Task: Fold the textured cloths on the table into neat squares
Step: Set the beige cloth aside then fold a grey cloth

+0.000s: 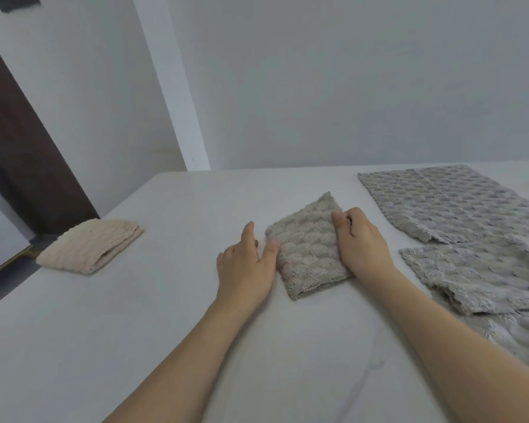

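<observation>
Lay mid-table, folded cloth (307, 247), long axis running toward far edge. Flanked by flat left hand (245, 267), thumb touching; right hand (359, 239) curled on its right edge, nearer unfolded cloths (458, 209).

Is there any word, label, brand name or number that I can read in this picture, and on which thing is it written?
None: no readable text shows anywhere.
The folded cloth under the hands, the beige cloth and the grey cloths show no tag or print.
</observation>
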`<state>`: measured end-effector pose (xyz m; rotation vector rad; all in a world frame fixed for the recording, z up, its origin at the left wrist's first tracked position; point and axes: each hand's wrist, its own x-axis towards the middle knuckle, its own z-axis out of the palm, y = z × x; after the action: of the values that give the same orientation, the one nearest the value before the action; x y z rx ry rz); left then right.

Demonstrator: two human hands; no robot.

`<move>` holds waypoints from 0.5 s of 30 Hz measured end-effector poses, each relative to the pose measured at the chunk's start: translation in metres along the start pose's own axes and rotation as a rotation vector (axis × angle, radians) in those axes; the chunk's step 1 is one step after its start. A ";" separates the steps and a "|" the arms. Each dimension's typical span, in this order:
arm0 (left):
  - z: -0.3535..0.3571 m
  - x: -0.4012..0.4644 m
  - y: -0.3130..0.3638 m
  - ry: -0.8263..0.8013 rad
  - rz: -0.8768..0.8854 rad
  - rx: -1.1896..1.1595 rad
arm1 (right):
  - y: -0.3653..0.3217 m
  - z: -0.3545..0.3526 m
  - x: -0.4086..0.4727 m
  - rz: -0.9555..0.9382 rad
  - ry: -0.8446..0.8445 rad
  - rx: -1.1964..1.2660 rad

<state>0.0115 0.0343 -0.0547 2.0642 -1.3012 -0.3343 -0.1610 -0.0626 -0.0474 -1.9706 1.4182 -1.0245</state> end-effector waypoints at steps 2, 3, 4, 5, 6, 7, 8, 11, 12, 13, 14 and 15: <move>-0.003 0.010 0.003 -0.073 -0.085 -0.296 | 0.001 -0.001 0.000 -0.009 0.023 0.081; -0.004 0.015 0.006 -0.112 -0.120 -0.419 | 0.002 -0.001 0.002 -0.005 0.036 0.112; -0.005 0.019 0.012 -0.142 -0.138 -0.524 | 0.003 -0.001 0.004 0.009 0.048 0.144; -0.004 0.024 0.018 -0.163 -0.146 -0.613 | 0.004 -0.001 0.008 0.027 0.059 0.185; -0.003 0.030 0.025 -0.178 -0.147 -0.696 | 0.003 -0.001 0.012 0.054 0.067 0.235; -0.002 0.037 0.031 -0.178 -0.151 -0.753 | 0.003 0.000 0.017 0.082 0.073 0.289; 0.000 0.044 0.037 -0.173 -0.154 -0.798 | 0.001 0.002 0.023 0.110 0.076 0.340; 0.006 0.079 0.050 -0.114 -0.130 -0.766 | -0.005 0.012 0.052 0.155 0.105 0.436; 0.009 0.097 0.052 -0.077 -0.105 -0.702 | -0.008 0.017 0.065 0.164 0.114 0.451; 0.011 0.115 0.052 -0.045 -0.077 -0.636 | -0.012 0.023 0.079 0.180 0.106 0.469; 0.012 0.134 0.053 -0.015 -0.061 -0.589 | -0.015 0.029 0.093 0.203 0.080 0.496; 0.012 0.153 0.053 0.010 -0.059 -0.562 | -0.018 0.035 0.108 0.227 0.045 0.531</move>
<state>0.0400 -0.1191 -0.0097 1.6224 -0.9949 -0.6356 -0.1043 -0.1596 -0.0239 -1.3817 1.1994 -1.1939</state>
